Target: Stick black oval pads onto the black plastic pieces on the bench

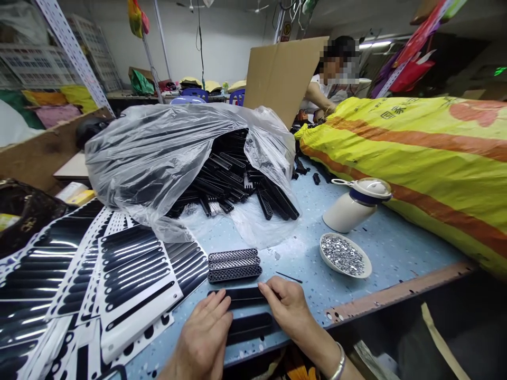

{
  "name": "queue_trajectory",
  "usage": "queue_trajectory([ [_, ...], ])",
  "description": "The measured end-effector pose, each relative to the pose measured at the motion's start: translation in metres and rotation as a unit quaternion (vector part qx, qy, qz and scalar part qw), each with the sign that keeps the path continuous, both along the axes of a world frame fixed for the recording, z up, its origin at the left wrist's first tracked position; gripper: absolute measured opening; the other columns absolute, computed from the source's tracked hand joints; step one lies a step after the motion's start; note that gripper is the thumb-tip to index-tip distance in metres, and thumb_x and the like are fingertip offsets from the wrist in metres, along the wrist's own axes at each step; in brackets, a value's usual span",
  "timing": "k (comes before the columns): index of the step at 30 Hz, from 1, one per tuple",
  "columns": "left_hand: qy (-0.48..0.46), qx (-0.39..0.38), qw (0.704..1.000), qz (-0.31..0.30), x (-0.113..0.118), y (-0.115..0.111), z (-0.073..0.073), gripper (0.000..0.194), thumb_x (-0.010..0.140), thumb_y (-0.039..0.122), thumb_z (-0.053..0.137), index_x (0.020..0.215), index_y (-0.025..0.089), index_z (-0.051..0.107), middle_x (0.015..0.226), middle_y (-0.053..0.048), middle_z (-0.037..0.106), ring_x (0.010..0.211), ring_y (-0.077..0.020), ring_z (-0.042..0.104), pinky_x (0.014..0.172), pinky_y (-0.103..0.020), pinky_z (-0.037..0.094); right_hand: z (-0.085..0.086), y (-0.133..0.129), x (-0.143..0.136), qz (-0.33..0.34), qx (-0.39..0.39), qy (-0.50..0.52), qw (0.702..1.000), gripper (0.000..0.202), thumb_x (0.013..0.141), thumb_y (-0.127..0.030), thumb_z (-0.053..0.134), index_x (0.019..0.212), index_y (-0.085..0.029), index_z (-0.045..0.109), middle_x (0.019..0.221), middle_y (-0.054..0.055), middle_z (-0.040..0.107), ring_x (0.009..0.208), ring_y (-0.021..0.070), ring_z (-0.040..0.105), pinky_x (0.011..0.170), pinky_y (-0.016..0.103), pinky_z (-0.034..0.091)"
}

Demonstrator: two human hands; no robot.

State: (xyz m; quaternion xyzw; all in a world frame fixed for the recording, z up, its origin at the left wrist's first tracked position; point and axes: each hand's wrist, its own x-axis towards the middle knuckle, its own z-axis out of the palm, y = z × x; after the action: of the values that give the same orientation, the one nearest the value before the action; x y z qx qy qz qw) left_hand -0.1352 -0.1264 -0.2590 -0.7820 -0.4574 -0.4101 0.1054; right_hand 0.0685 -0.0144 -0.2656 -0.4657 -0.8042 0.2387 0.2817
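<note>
A long black plastic piece [243, 297] with rounded ends lies flat on the blue speckled table in front of me. My left hand [206, 330] rests on its left part with fingers stretched out and held together. At the right end, my right hand [285, 306] is closed, thumb and forefinger pinching the piece. A second smooth black piece [250, 327] lies just nearer to me, partly behind my left hand. Beyond my fingers, several black pieces with a lattice pattern [234, 265] sit side by side. Left of them are sheets of glossy black stickers [137, 277].
A clear plastic bag [158, 153] spills many black pieces [225, 177]. To the right stand a white bowl of small metal parts [344, 256] and a lidded cream container [350, 211]. A big yellow sack [415, 153] lies behind. A person [320, 95] sits beyond a cardboard sheet [281, 76].
</note>
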Motion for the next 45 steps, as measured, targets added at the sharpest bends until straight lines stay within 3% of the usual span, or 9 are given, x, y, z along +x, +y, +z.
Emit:
queue_trajectory([
  [4, 0.0, 0.009, 1.0, 0.011, 0.009, 0.005, -0.001, 0.037, 0.079, 0.0, 0.043, 0.109, 0.009, 0.063, 0.105, -0.018, 0.076, 0.111, -0.0287, 0.069, 0.091, -0.041, 0.06, -0.003, 0.001, -0.001, 0.005, 0.03, -0.014, 0.999, 0.054, 0.096, -0.047, 0.041, 0.05, -0.02, 0.05, 0.048, 0.001, 0.053, 0.045, 0.0116, 0.048, 0.048, 0.024, 0.033],
  [8, -0.037, 0.028, 0.999, -0.008, 0.042, 0.022, -0.007, 0.03, 0.084, 0.004, 0.041, 0.099, 0.014, 0.065, 0.1, -0.015, 0.078, 0.107, -0.0264, 0.071, 0.092, -0.04, 0.06, -0.007, 0.002, 0.0, 0.021, 0.05, 0.0, 0.999, 0.059, 0.099, -0.051, 0.038, 0.054, -0.019, 0.057, 0.051, 0.003, 0.058, 0.047, 0.0128, 0.054, 0.05, 0.024, 0.038],
  [13, -0.068, -0.065, 0.995, -0.013, 0.069, 0.034, -0.001, 0.018, 0.081, 0.013, 0.052, 0.094, 0.013, 0.065, 0.116, -0.02, 0.072, 0.109, -0.0306, 0.069, 0.094, -0.043, 0.059, -0.018, 0.004, -0.001, 0.004, 0.079, 0.034, 0.996, 0.068, 0.1, -0.059, 0.03, 0.054, -0.019, 0.06, 0.051, 0.004, 0.061, 0.046, 0.0142, 0.057, 0.049, 0.025, 0.04],
  [20, -0.06, -0.147, 0.987, 0.013, 0.024, 0.016, 0.023, 0.024, 0.085, 0.006, 0.045, 0.093, 0.017, 0.064, 0.105, -0.014, 0.076, 0.1, -0.0253, 0.073, 0.095, -0.042, 0.058, -0.013, 0.007, 0.002, 0.028, 0.099, 0.038, 0.994, 0.062, 0.098, -0.058, 0.04, 0.056, -0.019, 0.064, 0.049, 0.001, 0.061, 0.044, 0.0123, 0.058, 0.047, 0.022, 0.04],
  [25, 0.003, -0.096, 0.986, 0.136, -0.029, -0.011, 0.019, 0.029, 0.088, 0.01, 0.046, 0.109, 0.017, 0.063, 0.1, -0.013, 0.077, 0.091, -0.0272, 0.075, 0.079, -0.039, 0.064, -0.012, 0.009, 0.005, 0.034, 0.104, 0.04, 0.993, 0.057, 0.098, -0.054, 0.044, 0.057, -0.019, 0.063, 0.05, 0.0, 0.06, 0.044, 0.0118, 0.058, 0.047, 0.021, 0.04],
  [29, 0.034, -0.049, 0.984, 0.17, -0.055, -0.037, 0.02, 0.034, 0.089, 0.014, 0.054, 0.122, 0.015, 0.06, 0.111, -0.013, 0.075, 0.103, -0.0264, 0.073, 0.089, -0.036, 0.061, -0.008, 0.009, 0.004, 0.041, 0.096, 0.042, 0.994, 0.059, 0.097, -0.057, 0.044, 0.056, -0.019, 0.064, 0.05, 0.0, 0.059, 0.044, 0.0122, 0.057, 0.047, 0.022, 0.041],
  [33, 0.043, -0.068, 0.985, 0.15, -0.051, -0.044, 0.018, 0.041, 0.086, 0.006, 0.052, 0.126, 0.015, 0.058, 0.119, -0.013, 0.073, 0.114, -0.0253, 0.067, 0.097, -0.036, 0.058, -0.005, 0.009, 0.002, 0.042, 0.085, 0.048, 0.994, 0.062, 0.097, -0.061, 0.042, 0.059, -0.019, 0.067, 0.052, 0.002, 0.059, 0.047, 0.0135, 0.059, 0.05, 0.023, 0.042],
  [39, 0.02, -0.095, 0.988, 0.118, -0.017, -0.012, -0.002, 0.059, 0.068, -0.003, 0.041, 0.122, 0.01, 0.061, 0.118, -0.019, 0.072, 0.111, -0.0332, 0.068, 0.086, -0.049, 0.061, -0.005, 0.009, 0.002, 0.045, 0.075, 0.034, 0.996, 0.067, 0.097, -0.066, 0.035, 0.058, -0.02, 0.065, 0.052, 0.002, 0.057, 0.047, 0.0142, 0.056, 0.05, 0.025, 0.041],
  [45, -0.027, -0.111, 0.988, 0.105, -0.011, -0.009, 0.009, 0.051, 0.072, -0.005, 0.04, 0.11, 0.015, 0.066, 0.106, -0.015, 0.075, 0.102, -0.028, 0.072, 0.087, -0.044, 0.06, 0.001, 0.006, 0.004, 0.056, 0.032, 0.016, 0.998, 0.07, 0.095, -0.068, 0.033, 0.048, -0.02, 0.051, 0.05, 0.002, 0.054, 0.047, 0.0134, 0.052, 0.05, 0.025, 0.039],
])
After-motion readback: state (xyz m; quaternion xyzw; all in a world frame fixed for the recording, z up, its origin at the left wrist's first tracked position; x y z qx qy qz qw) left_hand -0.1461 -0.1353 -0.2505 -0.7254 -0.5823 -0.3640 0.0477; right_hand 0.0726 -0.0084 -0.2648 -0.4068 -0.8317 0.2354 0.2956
